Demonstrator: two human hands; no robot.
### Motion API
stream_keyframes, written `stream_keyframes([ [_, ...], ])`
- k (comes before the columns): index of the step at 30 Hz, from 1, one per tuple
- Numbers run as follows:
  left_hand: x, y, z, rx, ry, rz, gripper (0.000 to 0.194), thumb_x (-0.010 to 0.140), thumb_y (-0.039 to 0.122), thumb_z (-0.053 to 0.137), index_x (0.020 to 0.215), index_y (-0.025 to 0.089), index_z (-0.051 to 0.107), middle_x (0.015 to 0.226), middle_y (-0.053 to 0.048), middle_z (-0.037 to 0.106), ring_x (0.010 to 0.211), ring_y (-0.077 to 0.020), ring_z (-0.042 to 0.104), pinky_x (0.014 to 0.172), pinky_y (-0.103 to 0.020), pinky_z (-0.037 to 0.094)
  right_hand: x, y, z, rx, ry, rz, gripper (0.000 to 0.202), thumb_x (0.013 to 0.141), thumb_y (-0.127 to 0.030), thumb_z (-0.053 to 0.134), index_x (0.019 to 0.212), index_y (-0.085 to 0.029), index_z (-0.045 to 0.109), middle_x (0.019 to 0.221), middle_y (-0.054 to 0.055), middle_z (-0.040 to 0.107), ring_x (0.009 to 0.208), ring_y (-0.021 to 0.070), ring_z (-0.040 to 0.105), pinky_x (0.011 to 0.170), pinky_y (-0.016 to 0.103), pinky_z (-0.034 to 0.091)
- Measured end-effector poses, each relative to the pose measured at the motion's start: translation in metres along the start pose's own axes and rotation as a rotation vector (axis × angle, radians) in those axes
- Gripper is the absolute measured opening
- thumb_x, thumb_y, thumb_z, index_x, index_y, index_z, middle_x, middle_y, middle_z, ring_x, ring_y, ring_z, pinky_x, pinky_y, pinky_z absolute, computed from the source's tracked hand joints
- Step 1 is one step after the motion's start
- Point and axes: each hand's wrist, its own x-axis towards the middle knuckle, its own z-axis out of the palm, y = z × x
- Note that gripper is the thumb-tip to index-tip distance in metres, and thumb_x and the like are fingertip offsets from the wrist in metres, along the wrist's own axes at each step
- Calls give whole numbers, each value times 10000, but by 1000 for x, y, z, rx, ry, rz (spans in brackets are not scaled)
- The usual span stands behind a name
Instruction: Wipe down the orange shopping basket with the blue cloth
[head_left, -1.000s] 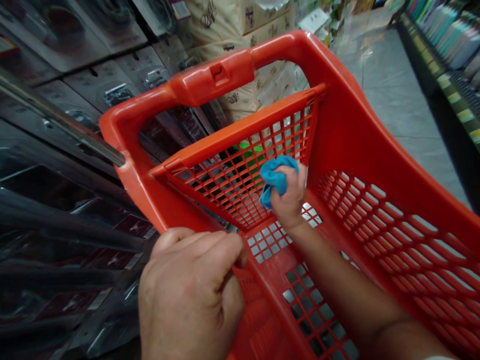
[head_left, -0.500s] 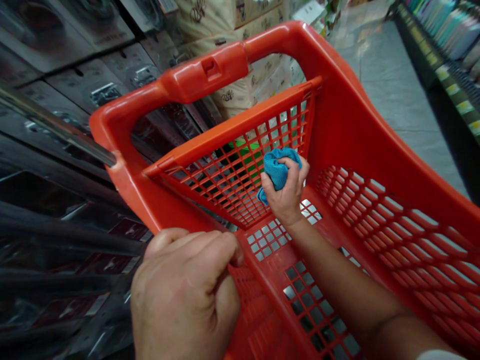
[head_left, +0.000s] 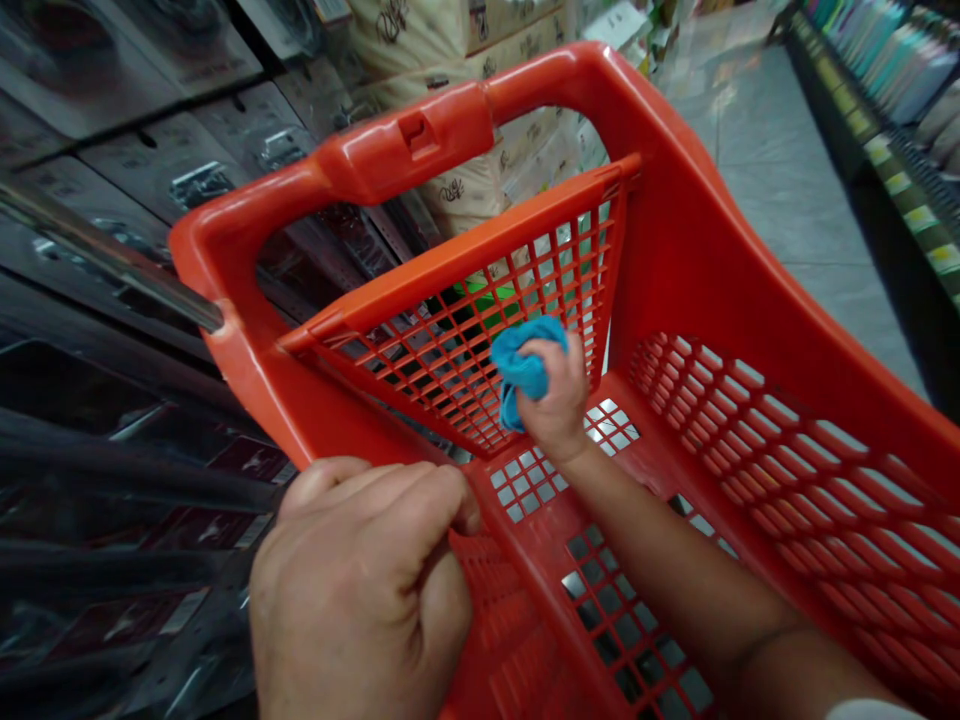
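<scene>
Inside a red plastic shopping cart (head_left: 675, 240), my right hand (head_left: 556, 395) grips a bunched blue cloth (head_left: 529, 360). Cloth and fingers are slightly smeared by motion, in front of the slatted end panel (head_left: 480, 320) below the cart's handle (head_left: 420, 140); whether they touch the panel I cannot tell. My left hand (head_left: 367, 580), close to the camera at the lower left, is closed over the near side wall of the cart, its fingers curled over the rim.
Packaged goods hang on a rack (head_left: 150, 300) along the left, with a metal rod (head_left: 112, 250) reaching to the cart. Stacked cream packages (head_left: 420, 40) stand behind the handle. Grey floor (head_left: 780, 160) and a shelf of bottles (head_left: 892, 70) lie to the right.
My right hand has moved left and a little down with the blue cloth, along the slatted panel. My left hand keeps its hold on the rim; the view has shifted slightly.
</scene>
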Motion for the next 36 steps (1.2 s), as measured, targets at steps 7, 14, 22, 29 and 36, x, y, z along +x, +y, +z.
stream_keyframes([
  [7, 0, 1, 3, -9, 13, -24, 279, 748, 31, 393, 641, 223, 566, 569, 67, 606, 558, -120, 564, 660, -316, 379, 14, 22, -15, -79, 37, 4, 190, 859, -237, 588, 1047, -246, 616, 1133, 75, 558, 1026, 216, 616, 915, 372, 533],
  [14, -2, 1, 1, -15, 11, -39, 267, 735, 31, 403, 642, 221, 567, 561, 68, 597, 552, -120, 557, 656, -320, 375, 9, 27, -8, -147, 112, 90, 177, 849, -237, 577, 1023, -253, 603, 1118, 75, 532, 963, 223, 609, 844, 371, 532],
  [22, -1, 1, 2, -30, 0, -60, 269, 754, 37, 408, 656, 228, 570, 583, 63, 617, 570, -130, 577, 671, -334, 393, 4, 24, -8, -87, 120, 128, 131, 864, -267, 581, 993, -246, 580, 1113, 83, 527, 998, 230, 608, 867, 363, 525],
  [29, -2, 3, 4, -52, 24, -76, 263, 761, 50, 416, 667, 241, 570, 579, 64, 609, 562, -138, 566, 670, -343, 389, -5, 13, -3, -150, -62, -18, 103, 879, -310, 599, 969, -277, 637, 1115, 60, 575, 919, 195, 618, 789, 297, 528],
  [36, 1, 3, 4, -43, 1, -64, 275, 750, 27, 398, 644, 227, 555, 571, 67, 601, 563, -125, 567, 669, -336, 384, 4, 15, -9, -101, 52, 66, 121, 882, -331, 599, 966, -250, 634, 1075, 71, 560, 940, 219, 612, 822, 338, 524],
])
